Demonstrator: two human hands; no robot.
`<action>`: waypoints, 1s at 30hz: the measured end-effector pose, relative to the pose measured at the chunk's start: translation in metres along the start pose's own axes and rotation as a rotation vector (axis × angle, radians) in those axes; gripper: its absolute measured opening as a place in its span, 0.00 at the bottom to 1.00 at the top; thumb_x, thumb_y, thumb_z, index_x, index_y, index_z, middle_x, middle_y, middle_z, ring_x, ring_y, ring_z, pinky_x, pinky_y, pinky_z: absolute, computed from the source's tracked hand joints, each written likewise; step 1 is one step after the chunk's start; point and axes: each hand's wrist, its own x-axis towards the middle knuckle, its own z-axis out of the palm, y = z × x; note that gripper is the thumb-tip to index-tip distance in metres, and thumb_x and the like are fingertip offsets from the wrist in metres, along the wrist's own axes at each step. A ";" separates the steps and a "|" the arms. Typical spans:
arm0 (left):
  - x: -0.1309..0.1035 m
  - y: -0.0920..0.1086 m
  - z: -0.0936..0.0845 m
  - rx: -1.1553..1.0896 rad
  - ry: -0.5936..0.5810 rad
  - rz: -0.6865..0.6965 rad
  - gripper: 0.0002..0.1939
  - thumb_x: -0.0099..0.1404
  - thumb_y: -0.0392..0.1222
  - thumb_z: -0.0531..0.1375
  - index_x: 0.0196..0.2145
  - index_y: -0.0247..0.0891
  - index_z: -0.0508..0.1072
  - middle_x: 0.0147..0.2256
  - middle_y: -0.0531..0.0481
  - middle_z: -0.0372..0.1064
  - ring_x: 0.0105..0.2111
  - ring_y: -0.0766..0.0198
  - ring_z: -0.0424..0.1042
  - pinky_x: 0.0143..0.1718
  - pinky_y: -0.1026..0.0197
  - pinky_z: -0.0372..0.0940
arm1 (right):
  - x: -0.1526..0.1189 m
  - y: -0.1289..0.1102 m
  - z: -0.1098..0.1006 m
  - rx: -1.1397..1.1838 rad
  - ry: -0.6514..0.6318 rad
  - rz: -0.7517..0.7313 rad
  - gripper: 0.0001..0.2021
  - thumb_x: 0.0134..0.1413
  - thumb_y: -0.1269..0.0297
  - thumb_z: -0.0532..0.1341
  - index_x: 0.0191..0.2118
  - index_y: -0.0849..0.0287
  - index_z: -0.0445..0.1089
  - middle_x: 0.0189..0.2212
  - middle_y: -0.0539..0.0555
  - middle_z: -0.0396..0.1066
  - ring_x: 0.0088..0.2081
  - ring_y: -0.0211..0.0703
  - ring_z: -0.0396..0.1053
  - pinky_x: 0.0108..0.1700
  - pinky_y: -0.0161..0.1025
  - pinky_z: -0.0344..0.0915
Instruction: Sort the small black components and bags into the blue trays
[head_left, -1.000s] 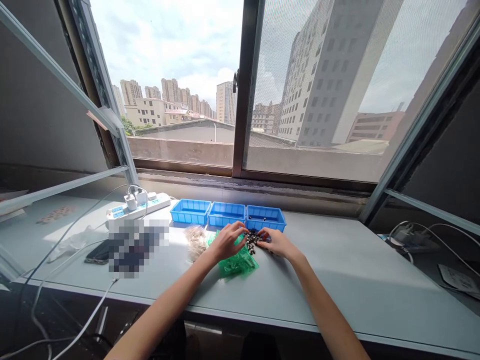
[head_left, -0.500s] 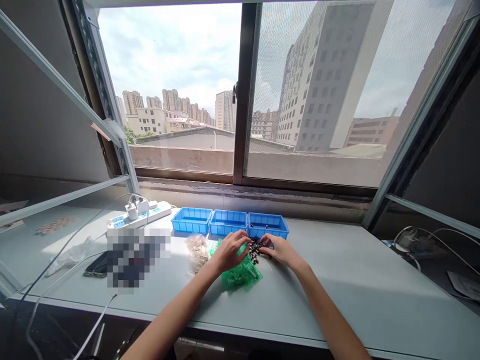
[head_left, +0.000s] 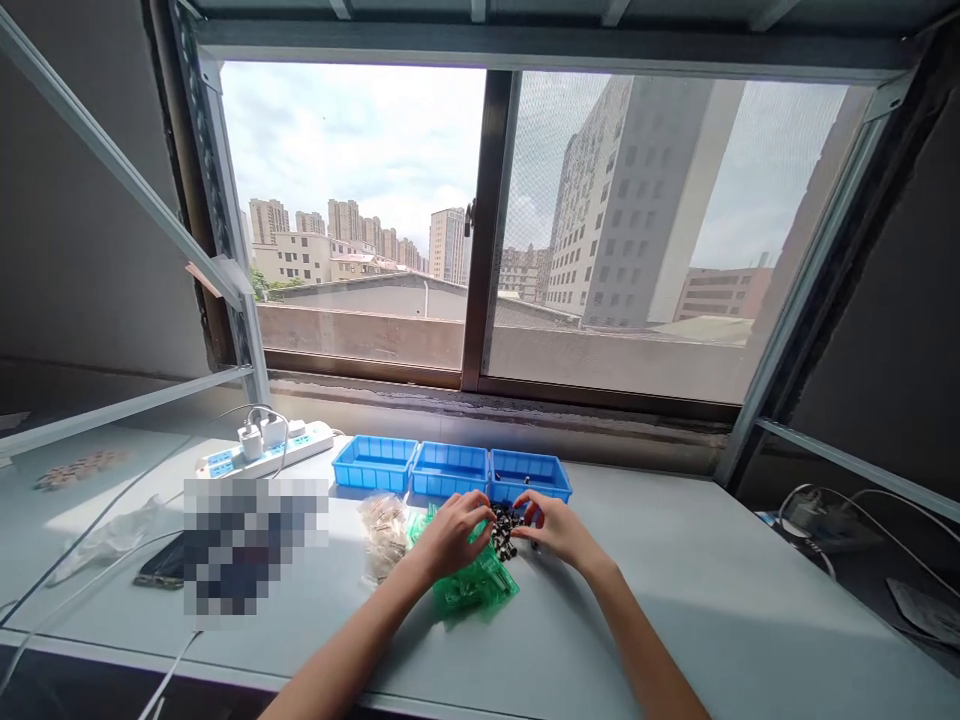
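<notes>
My left hand (head_left: 454, 535) is over the green plastic pieces (head_left: 474, 587), its fingers curled at the left edge of a pile of small black parts (head_left: 505, 530). My right hand (head_left: 553, 527) reaches to the pile's right side with bent fingers. Whatever either hand pinches is too small to make out. A clear bag of pale pieces (head_left: 384, 535) lies left of the green ones. Behind the hands stand three blue trays in a row: the left (head_left: 375, 478), the middle (head_left: 450, 484) and the right (head_left: 529, 492), which holds a few small dark parts.
A white power strip (head_left: 281, 455) with plugs and cables lies at the back left. Nearer are a crumpled clear bag (head_left: 112, 540), a phone (head_left: 161, 565) and a blurred patch. Metal frame bars slant along both sides of the table (head_left: 675, 580), before a window.
The view has tilted up and shifted slightly, so the table sits lower in the picture. Both hands stay at the black pile, with the right hand's fingers slightly shifted.
</notes>
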 end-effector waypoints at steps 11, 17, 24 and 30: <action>-0.002 0.002 -0.001 -0.033 -0.025 -0.057 0.05 0.61 0.32 0.55 0.33 0.38 0.70 0.38 0.50 0.69 0.34 0.63 0.68 0.38 0.60 0.63 | 0.004 0.012 0.007 0.082 0.039 -0.043 0.12 0.40 0.64 0.63 0.35 0.59 0.67 0.29 0.52 0.71 0.29 0.42 0.67 0.33 0.39 0.63; -0.002 0.002 0.001 -0.048 -0.028 -0.078 0.04 0.62 0.33 0.55 0.32 0.38 0.70 0.37 0.50 0.68 0.34 0.63 0.69 0.38 0.60 0.61 | 0.002 0.005 0.007 0.076 0.059 -0.132 0.09 0.46 0.66 0.56 0.36 0.59 0.69 0.29 0.53 0.72 0.32 0.43 0.69 0.37 0.40 0.65; 0.000 0.004 0.000 -0.040 0.014 -0.089 0.03 0.61 0.36 0.57 0.31 0.39 0.70 0.35 0.52 0.68 0.34 0.63 0.68 0.37 0.59 0.60 | 0.000 -0.010 0.018 0.282 0.148 -0.067 0.15 0.46 0.54 0.60 0.38 0.57 0.71 0.31 0.54 0.70 0.33 0.45 0.69 0.25 0.36 0.66; 0.000 0.003 0.004 0.016 0.019 -0.101 0.05 0.58 0.42 0.62 0.28 0.39 0.71 0.34 0.52 0.68 0.35 0.60 0.67 0.38 0.56 0.60 | 0.000 -0.021 0.028 0.479 0.139 0.015 0.21 0.38 0.49 0.67 0.37 0.57 0.71 0.25 0.51 0.69 0.29 0.43 0.69 0.23 0.35 0.64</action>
